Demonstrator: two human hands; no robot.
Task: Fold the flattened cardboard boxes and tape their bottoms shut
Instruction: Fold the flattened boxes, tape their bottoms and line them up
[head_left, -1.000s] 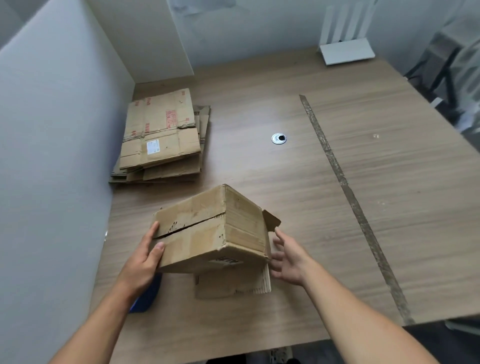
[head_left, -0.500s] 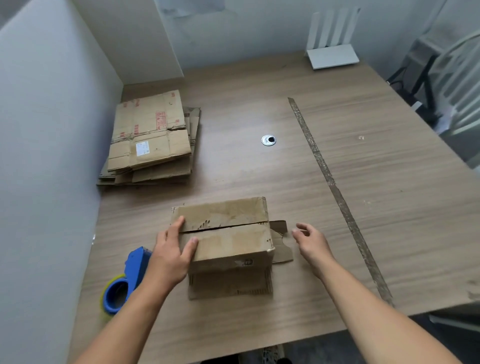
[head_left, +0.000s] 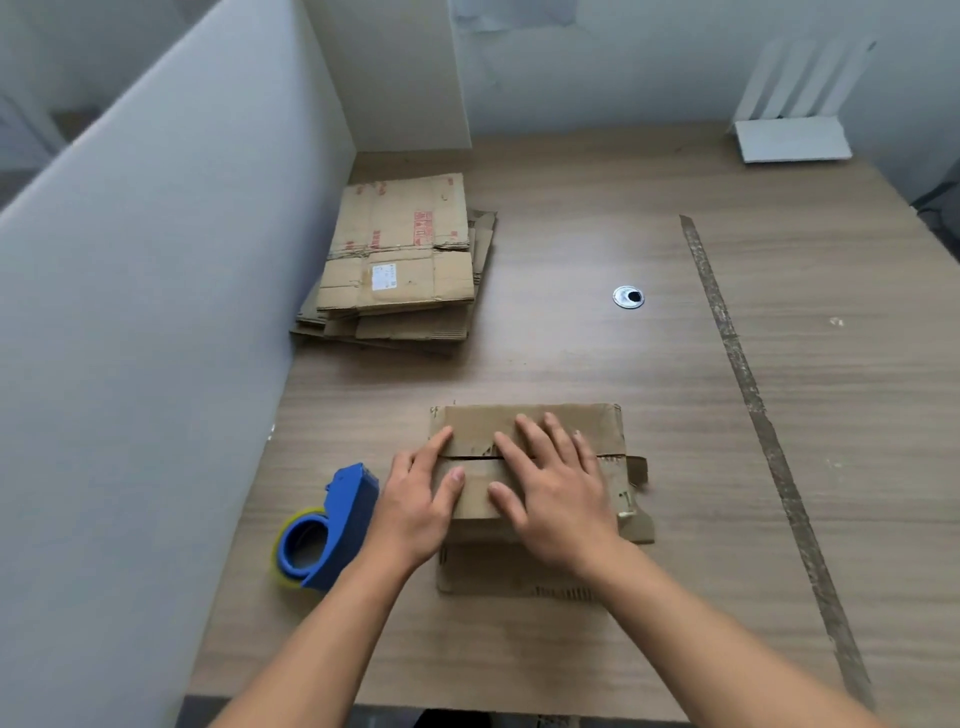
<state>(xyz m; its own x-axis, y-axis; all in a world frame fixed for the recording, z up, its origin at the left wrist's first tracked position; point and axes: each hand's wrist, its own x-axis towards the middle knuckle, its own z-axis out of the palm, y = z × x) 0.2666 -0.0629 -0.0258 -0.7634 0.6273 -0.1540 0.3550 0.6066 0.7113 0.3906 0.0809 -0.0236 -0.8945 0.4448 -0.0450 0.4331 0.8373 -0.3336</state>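
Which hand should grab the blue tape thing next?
Probably the left hand: the blue tape dispenser lies right beside it on the table, and the right hand lies flat across the box flaps, so it can hold them closed.

Wooden table (head_left: 597, 353) between grey partition (head_left: 145, 312) and white wall (head_left: 597, 62).

Plain brown cardboard on the box (head_left: 602, 423), scuffed and dull. Behind it, the stack of flattened boxes (head_left: 400, 260) is paler tan, with red print across the top sheet and 1 white label. The tape dispenser (head_left: 345, 512) is bright blue, its roll yellowish. The desk (head_left: 571, 364) shows light wood grain, with 1 dark mottled stripe (head_left: 748, 384) running down it.
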